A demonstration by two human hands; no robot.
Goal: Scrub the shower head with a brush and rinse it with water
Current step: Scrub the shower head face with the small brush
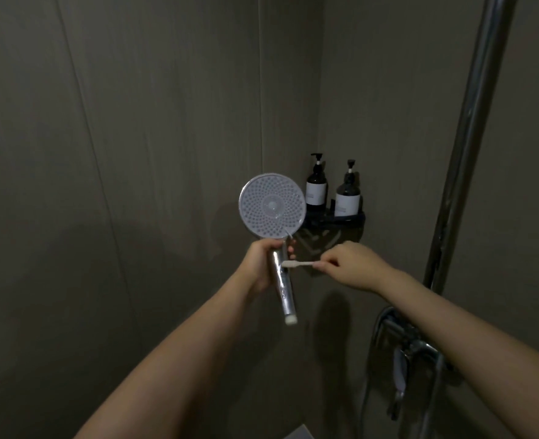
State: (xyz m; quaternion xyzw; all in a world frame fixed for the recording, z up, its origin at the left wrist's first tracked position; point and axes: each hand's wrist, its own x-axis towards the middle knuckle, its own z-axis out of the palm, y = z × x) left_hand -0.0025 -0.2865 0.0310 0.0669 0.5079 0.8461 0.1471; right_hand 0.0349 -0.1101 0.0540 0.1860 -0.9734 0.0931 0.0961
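A round white shower head (272,206) with a chrome handle stands upright in front of the wall, its nozzle face turned toward me. My left hand (263,264) grips the handle just below the face. The handle's lower end sticks out under the hand and no hose is attached. My right hand (350,264) pinches a small white brush (296,264) by its handle. The brush lies level and its head touches the chrome handle of the shower head, below the face.
Two dark pump bottles (316,184) (347,194) stand on a black corner shelf (353,220) behind my hands. A chrome riser pipe (471,122) runs up the right wall, with the mixer valve and lever (410,353) below it. Grey panel walls close in left and ahead.
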